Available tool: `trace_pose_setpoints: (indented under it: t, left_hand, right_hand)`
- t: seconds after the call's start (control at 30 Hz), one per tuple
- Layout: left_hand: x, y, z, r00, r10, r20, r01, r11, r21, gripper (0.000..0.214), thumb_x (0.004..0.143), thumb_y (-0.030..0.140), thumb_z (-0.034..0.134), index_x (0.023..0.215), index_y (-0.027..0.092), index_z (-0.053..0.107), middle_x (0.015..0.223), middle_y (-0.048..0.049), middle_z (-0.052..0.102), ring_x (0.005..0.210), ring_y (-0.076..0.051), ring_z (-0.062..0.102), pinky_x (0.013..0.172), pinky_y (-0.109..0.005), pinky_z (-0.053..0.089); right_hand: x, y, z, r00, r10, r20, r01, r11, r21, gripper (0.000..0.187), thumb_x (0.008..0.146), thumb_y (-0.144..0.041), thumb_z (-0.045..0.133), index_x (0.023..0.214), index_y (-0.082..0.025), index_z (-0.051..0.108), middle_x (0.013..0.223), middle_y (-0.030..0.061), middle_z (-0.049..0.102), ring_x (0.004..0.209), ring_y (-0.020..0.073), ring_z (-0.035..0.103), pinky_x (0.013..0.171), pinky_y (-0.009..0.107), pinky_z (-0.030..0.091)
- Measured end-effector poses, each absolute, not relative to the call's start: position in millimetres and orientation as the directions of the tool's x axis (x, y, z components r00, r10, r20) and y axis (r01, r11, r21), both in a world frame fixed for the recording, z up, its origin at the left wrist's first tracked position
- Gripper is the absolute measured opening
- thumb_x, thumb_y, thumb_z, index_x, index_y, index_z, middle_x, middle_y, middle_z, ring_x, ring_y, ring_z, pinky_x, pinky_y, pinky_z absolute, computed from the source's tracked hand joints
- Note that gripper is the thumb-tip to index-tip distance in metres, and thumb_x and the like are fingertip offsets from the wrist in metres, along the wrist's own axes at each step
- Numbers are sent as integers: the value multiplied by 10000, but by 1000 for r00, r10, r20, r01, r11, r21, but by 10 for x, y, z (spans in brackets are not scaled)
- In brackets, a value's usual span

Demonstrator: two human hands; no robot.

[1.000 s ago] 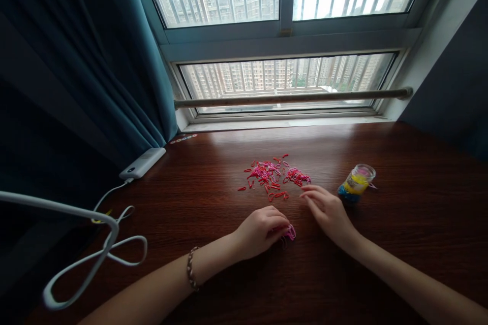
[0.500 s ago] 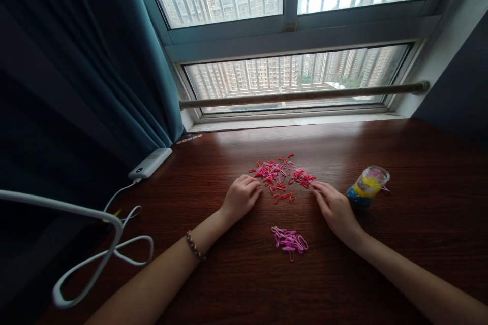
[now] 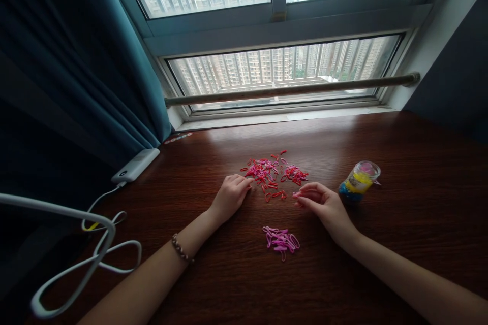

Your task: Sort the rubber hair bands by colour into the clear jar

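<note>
Small red and pink loops, like hair ties, lie in a mixed pile (image 3: 264, 170) on the dark wooden table. A smaller cluster of loops (image 3: 294, 173) sits just to its right. Nearer to me is a separate heap of pink-purple loops (image 3: 281, 240). My left hand (image 3: 231, 195) rests on the table with its fingers loosely stretched to the left edge of the mixed pile. Between thumb and fingertips, my right hand (image 3: 324, 205) pinches a small pink loop (image 3: 295, 196), right of a few loose red loops (image 3: 275, 195).
Beyond my right hand a glass jar (image 3: 359, 181) with blue, yellow and pink contents stands tilted in view. At left are a white power bank (image 3: 135, 165), its white cable (image 3: 110, 233) and a blue curtain (image 3: 125, 86). A window with a rail (image 3: 290, 91) borders the table's far side.
My right hand has drawn back from the right cluster towards me, and a pink loop now shows in its pinch. My left hand stays by the mixed pile. The whole view has shifted slightly.
</note>
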State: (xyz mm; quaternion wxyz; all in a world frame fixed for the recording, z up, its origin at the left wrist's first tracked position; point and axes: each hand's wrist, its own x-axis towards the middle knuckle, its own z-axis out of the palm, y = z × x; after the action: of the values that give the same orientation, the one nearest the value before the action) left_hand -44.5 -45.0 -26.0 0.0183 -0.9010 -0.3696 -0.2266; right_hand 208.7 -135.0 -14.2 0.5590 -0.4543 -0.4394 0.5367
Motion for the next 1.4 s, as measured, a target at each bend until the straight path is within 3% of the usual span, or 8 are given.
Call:
trace_pose_setpoints:
  t: [0.13,0.27,0.43,0.63,0.8,0.97,1.17,1.4]
  left_hand:
    - [-416,-491,-223,601,658,453,634,-738,231,262,821,138,463,1077,161,514,833,-51,612,823,-178,528,815,-359,381]
    - [-300,-701,-95,558,673,486,479,-739,474,205,809,167,504,1014,170,515,814,-37,615,816,-158,552,827,-341,408]
    - [-98,-1068,-10,743,623,244,242,-590,770,217,810,218,520,1015,151,505,802,-37,628,722,-116,590,690,-228,468]
    - [-22,-1165,-71,846,482,227,198,-680,706,372,807,196,516,1174,165,465,826,-36,650,774,-126,591,760,-242,462]
    - [-76,-1076,-69,774,540,332,233,-729,643,254,826,214,494,1071,166,541,853,-62,646,789,-137,592,744,-248,475]
    - [-274,-745,-127,619,585,523,443,-811,383,212,835,175,454,997,183,590,1021,-89,611,1013,-191,525,913,-371,405]
    - [-437,-427,-227,591,686,425,700,-698,154,318,862,202,389,1160,215,498,1277,-70,473,1275,-247,268,1023,-535,179]
    - [-421,-397,-281,582,778,235,756,-625,196,405,887,347,322,1283,266,351,1350,-66,385,1308,-263,174,982,-629,102]
  right_hand:
    - [2063,-1399,-111,-40,997,60,-52,58,-997,209,681,-328,663,801,-163,618,783,32,657,710,149,610,678,267,497]
    - [2036,-1474,-76,-346,920,185,229,274,-934,146,753,-289,596,816,-177,665,740,31,650,676,137,581,642,258,470]
    - [2047,-1509,-31,-569,769,290,395,565,-724,156,755,-266,599,881,-217,675,796,32,637,766,151,545,717,286,436]
    - [2124,-1397,-98,-365,829,424,526,560,-640,194,816,-210,494,963,-202,620,941,67,589,901,171,525,792,308,447]
    - [2220,-1220,-254,-189,844,502,739,459,-494,312,832,-190,411,1118,-201,535,1171,101,500,1134,235,405,958,424,362]
    - [2325,-1095,-457,-145,876,459,837,356,-415,372,826,-222,390,1177,-166,502,1200,123,500,1153,268,386,948,476,369]
    - [2332,-1091,-479,-113,872,477,816,355,-456,350,831,-209,376,1132,-124,533,1135,139,532,1105,257,431,963,442,367]
    - [2242,-1216,-270,2,856,517,637,397,-660,222,835,-232,423,946,-183,609,1006,92,573,932,207,549,838,351,454]
